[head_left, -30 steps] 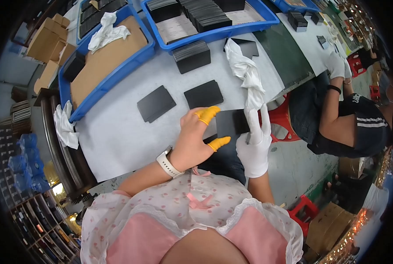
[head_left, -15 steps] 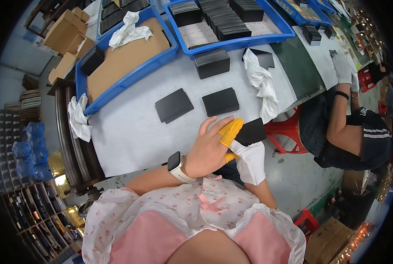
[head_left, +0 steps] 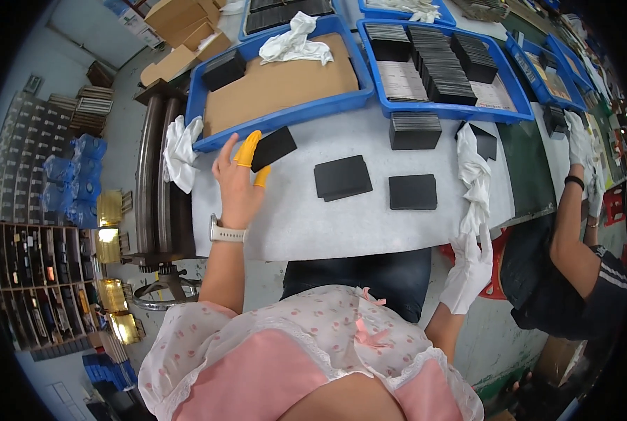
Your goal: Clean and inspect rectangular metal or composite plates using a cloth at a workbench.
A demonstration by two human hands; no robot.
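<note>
Yellow finger cots cover the thumb and one finger of my left hand (head_left: 239, 186), which wears a watch. It pinches a thin black card (head_left: 274, 149) above the left side of the white-covered table. To the right of it lie two low piles of black cards, one slightly fanned (head_left: 343, 177) and one squarer (head_left: 413, 192). At the table's front edge is my white-gloved right hand (head_left: 465, 274), fingers spread, just below a twisted white cloth (head_left: 473, 175). Whether its fingertips touch the cloth is unclear. A taller card stack (head_left: 416, 131) stands behind the squarer pile.
A blue tray (head_left: 285, 111) at the back left holds cardboard, a white cloth and a card stack. Another blue tray (head_left: 454, 112) holds several card stacks. A dark roller frame (head_left: 152, 175) borders the table's left. A co-worker (head_left: 573, 259) sits at the right.
My left hand has moved left, away from my right hand, and now carries a black card. My right hand has lost the card beside it and moved right to the cloth. The view has shifted.
</note>
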